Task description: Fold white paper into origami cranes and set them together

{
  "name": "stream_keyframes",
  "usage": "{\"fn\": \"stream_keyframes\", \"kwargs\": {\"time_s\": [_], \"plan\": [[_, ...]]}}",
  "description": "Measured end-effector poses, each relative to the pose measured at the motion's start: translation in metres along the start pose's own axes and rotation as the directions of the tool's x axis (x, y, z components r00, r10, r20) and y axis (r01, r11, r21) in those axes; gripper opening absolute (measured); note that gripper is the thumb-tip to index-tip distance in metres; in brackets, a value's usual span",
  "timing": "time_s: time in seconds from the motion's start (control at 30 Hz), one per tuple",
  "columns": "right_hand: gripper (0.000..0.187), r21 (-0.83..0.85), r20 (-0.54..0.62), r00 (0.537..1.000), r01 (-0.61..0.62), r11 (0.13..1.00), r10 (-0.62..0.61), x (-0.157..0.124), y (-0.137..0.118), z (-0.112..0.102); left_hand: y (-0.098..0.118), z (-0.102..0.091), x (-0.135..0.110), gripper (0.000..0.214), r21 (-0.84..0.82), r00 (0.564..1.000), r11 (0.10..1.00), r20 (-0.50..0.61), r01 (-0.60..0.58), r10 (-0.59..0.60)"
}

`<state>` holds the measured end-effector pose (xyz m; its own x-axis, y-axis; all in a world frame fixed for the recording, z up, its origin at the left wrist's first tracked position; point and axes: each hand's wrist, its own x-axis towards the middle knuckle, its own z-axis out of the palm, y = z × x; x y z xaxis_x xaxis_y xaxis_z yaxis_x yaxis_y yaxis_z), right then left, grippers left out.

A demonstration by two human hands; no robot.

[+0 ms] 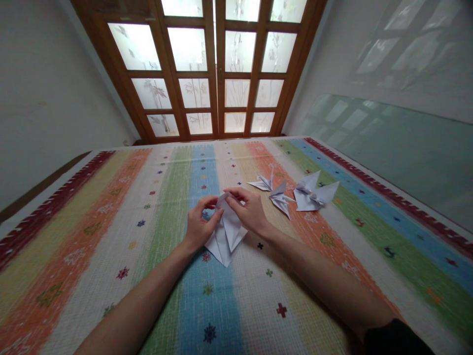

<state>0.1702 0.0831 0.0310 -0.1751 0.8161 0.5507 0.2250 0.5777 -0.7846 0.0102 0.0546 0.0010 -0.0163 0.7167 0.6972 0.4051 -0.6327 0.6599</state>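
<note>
A partly folded sheet of white origami paper (226,236) lies in the middle of the table, its layered points fanning toward me. My left hand (201,222) pinches its far left edge between thumb and fingers. On the far right edge, my right hand (247,207) grips the same paper, thumb on top near the tip. Both thumbs sit close together at the upper end of the fold. The fingertips under the paper are hidden.
Right of my hands lie two small white paper cranes (261,183) (281,199) and a larger folded paper piece (314,195). A striped, patterned cloth (166,236) covers the table. Beyond its far edge stand wooden doors (218,84) with glass panes, with walls on either side.
</note>
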Motion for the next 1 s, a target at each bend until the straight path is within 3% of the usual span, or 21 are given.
{"fn": "stream_keyframes", "kwargs": {"time_s": [0.2,0.4,0.77,1.0], "plan": [[0.014,0.036,-0.046,0.998,-0.041,0.999,0.043,0.001,-0.002,0.002,0.005,-0.001,0.001,0.020,0.111,0.986,0.980,0.009,-0.165,0.165],[0.014,0.063,-0.062,0.997,-0.036,0.997,0.040,0.001,-0.005,0.003,0.006,0.000,0.003,0.016,0.124,0.973,0.968,-0.045,-0.220,0.227],[0.014,0.060,-0.028,0.998,-0.060,0.996,0.061,0.000,-0.010,0.005,0.010,0.002,0.005,0.009,0.019,0.995,0.998,-0.078,-0.056,0.058],[0.013,0.048,0.024,1.000,-0.001,0.999,0.000,0.004,-0.010,0.001,0.010,0.002,0.006,0.014,-0.043,0.997,0.998,-0.065,0.050,-0.052]]}}
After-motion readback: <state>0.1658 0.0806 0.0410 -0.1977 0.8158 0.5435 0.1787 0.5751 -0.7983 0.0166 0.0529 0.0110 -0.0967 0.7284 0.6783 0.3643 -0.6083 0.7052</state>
